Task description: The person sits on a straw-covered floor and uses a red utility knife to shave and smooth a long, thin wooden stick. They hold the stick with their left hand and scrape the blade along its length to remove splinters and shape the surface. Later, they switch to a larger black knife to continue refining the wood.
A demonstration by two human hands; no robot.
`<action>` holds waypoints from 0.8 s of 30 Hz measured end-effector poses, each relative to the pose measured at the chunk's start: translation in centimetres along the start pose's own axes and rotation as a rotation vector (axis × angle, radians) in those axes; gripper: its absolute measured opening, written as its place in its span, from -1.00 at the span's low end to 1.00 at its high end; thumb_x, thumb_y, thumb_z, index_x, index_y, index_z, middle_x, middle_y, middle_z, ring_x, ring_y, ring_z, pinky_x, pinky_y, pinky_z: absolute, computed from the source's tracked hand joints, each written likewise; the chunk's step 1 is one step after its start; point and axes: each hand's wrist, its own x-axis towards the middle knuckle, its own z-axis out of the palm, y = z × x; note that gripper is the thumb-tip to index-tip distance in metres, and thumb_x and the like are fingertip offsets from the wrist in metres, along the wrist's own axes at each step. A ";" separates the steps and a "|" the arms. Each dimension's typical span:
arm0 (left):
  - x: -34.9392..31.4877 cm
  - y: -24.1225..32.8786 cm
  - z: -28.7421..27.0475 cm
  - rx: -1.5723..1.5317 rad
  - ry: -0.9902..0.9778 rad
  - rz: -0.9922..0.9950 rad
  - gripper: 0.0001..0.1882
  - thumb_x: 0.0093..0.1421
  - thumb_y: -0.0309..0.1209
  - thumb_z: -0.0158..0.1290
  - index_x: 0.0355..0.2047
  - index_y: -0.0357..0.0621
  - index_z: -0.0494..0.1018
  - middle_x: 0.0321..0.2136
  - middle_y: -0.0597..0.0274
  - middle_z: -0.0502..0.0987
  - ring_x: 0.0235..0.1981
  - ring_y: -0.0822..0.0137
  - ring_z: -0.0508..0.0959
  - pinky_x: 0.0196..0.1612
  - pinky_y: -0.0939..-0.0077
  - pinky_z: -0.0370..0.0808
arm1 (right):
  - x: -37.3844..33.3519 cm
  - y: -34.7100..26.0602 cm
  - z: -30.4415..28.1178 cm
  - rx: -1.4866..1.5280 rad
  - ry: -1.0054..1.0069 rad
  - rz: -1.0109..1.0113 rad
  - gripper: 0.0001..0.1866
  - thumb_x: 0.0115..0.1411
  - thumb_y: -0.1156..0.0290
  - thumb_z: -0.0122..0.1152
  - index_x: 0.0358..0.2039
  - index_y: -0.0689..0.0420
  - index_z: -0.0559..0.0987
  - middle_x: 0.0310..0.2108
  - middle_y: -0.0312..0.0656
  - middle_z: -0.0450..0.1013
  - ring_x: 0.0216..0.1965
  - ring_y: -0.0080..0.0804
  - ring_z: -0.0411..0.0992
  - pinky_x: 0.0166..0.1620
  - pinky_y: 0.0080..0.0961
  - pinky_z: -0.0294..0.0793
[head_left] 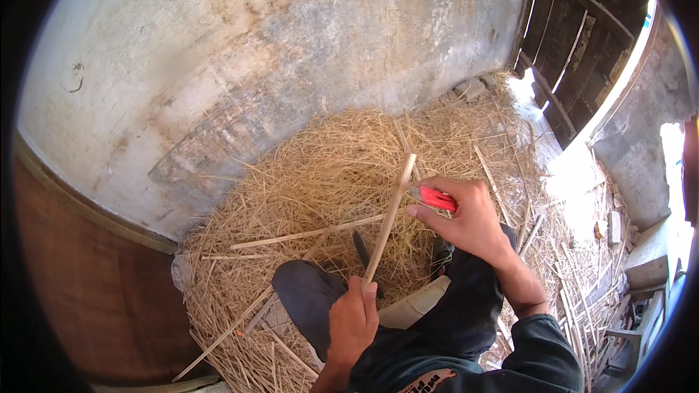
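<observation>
My left hand [352, 320] is closed round the lower end of a pale wooden or bamboo strip [390, 212], which slants up and away from me. In my right hand [466, 220] is a red utility knife [438, 199], gripped between thumb and fingers. Its short grey tip points left toward the strip's upper part, and I cannot tell whether the two touch. Below the strip, a dark blade-like object [362, 249] lies between my legs, partly hidden.
Straw or shavings [328, 167] heap over the floor in front of a stained wall [291, 58]. Several loose strips [306, 236] lie across it. A brown wooden panel [73, 269] stands at left, a slatted dark door [582, 36] at far right. A pale block [615, 227] sits on the right.
</observation>
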 end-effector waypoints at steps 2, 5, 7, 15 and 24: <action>0.0 0.2 0.1 0.014 -0.017 0.002 -0.62 0.54 -0.14 -0.19 -0.24 -0.24 0.31 -0.60 -0.22 0.50 -0.48 -0.35 0.55 -0.43 -0.20 0.41 | -0.1 0.1 0.3 -0.026 -0.011 0.043 -0.79 0.18 0.38 0.43 -0.23 0.23 0.69 -0.52 -0.06 0.53 -0.51 -0.18 0.55 -0.36 -0.39 0.50; -0.1 0.0 0.1 0.005 -0.033 0.018 -0.62 0.54 -0.14 -0.18 -0.25 -0.24 0.31 -0.59 -0.22 0.50 -0.47 -0.36 0.55 -0.42 -0.20 0.41 | -0.2 1.2 0.5 -0.049 -0.016 0.021 -0.81 0.19 0.38 0.44 -0.27 0.22 0.68 -0.54 -0.06 0.53 -0.51 -0.15 0.55 -0.38 -0.38 0.49; -0.2 -0.5 0.2 -0.012 -0.049 0.037 -0.62 0.54 -0.14 -0.18 -0.24 -0.25 0.32 -0.59 -0.21 0.49 -0.47 -0.36 0.55 -0.42 -0.18 0.40 | -0.1 1.9 0.6 -0.025 0.013 -0.068 -0.83 0.20 0.39 0.43 -0.29 0.22 0.66 -0.56 -0.08 0.49 -0.54 -0.19 0.53 -0.40 -0.38 0.46; -0.2 -3.2 -0.5 -0.419 -0.267 -0.020 -0.53 0.56 -0.08 -0.20 -0.19 -0.32 0.40 -0.61 0.12 0.40 -0.57 0.21 0.42 -0.45 0.25 0.34 | 2.0 4.7 -0.5 0.716 -0.349 0.183 -0.80 0.32 0.37 0.34 -0.38 0.21 0.57 -0.53 -0.33 0.41 -0.63 -0.58 0.32 -0.53 -0.57 0.26; 0.1 -4.3 -2.4 -0.958 -0.413 -0.218 -0.42 0.51 0.13 -0.17 -0.34 -0.18 0.40 -0.60 0.47 0.19 -0.63 0.62 0.15 -0.60 0.62 0.07 | 1.4 8.4 -1.8 0.849 -0.177 0.258 -0.71 0.25 0.23 0.43 -0.21 0.16 0.60 -0.42 -0.26 0.50 -0.54 -0.58 0.33 -0.35 -0.55 0.36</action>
